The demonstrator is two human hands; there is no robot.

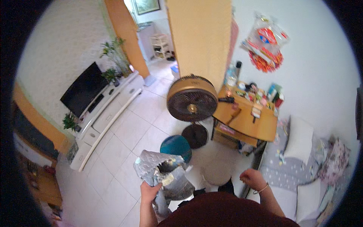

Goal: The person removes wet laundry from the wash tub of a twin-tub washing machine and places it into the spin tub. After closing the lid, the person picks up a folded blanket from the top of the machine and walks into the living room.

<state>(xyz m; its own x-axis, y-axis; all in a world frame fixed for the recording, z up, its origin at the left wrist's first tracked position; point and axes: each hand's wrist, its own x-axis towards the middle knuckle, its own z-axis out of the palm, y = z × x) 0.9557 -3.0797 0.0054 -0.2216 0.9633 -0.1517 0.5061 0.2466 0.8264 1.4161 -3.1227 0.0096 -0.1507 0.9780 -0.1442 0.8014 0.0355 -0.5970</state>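
My left hand (149,190) grips a bunched piece of grey quilted fabric (147,163) with pale yellow and light blue patches, at the lower middle. The cloth hangs in folds around a dark opening, and its lower part drops beside my forearm. My right hand (251,178) is raised at the lower right with its fingers curled, near the edge of the bed; whether it holds anything small cannot be told. A bracelet circles that wrist. Below, between both arms, is my dark red top (227,211).
A black and gold floor fan (192,98) stands ahead, beside a teal round stool (175,147). A wooden desk (241,119) with bottles and small items is at the right. The bed (295,170) holds pillows and bunched cloth. A white TV cabinet (107,119) lines the left wall.
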